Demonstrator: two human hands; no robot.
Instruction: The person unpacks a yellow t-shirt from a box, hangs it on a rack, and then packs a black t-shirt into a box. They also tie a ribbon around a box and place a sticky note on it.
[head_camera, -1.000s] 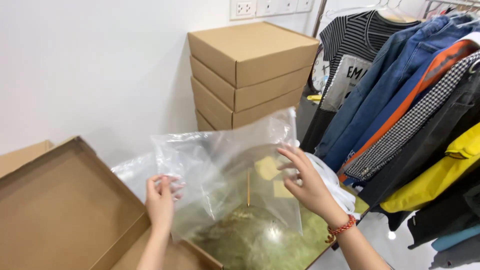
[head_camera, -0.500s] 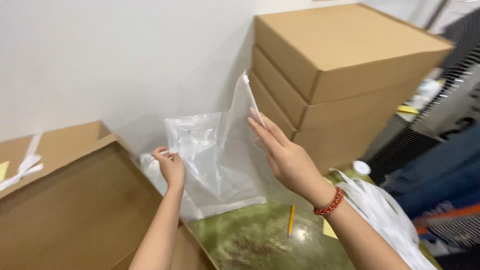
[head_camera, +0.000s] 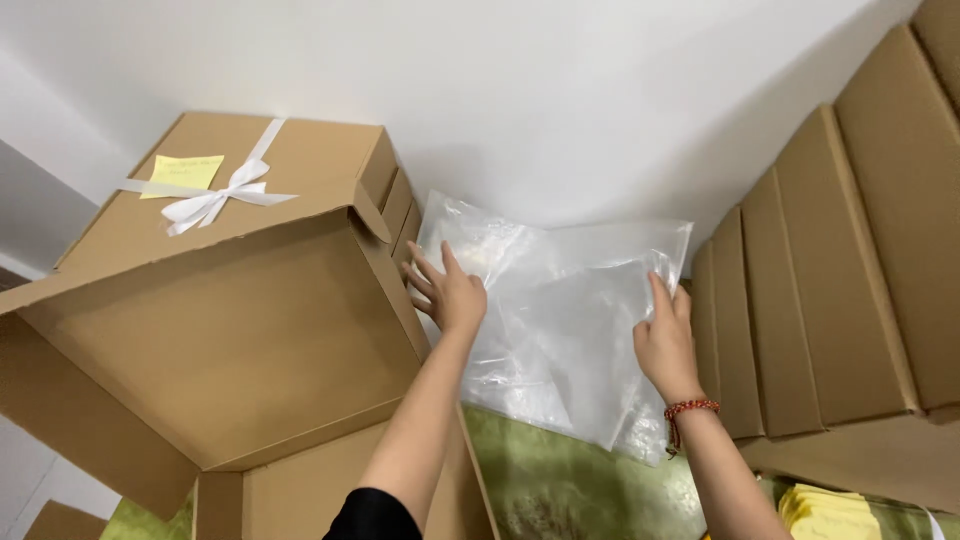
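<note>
Since half a second ago you have laid the clear plastic bag (head_camera: 560, 320) flat against the white wall (head_camera: 600, 110) at mid-frame instead of holding it up in the air. Your left hand (head_camera: 447, 290) presses its upper left part with fingers spread wide, beside the open cardboard box (head_camera: 230, 330). Your right hand (head_camera: 664, 338), red bead bracelet (head_camera: 690, 408) at the wrist, grips its right edge near the stacked boxes (head_camera: 840, 270).

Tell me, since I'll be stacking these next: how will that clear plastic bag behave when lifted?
The clear plastic bag is probably floppy: it creases and sags between the left hand and right hand. It looks thin and see-through, so likely very light. Its glossy film may be slippery.
</note>
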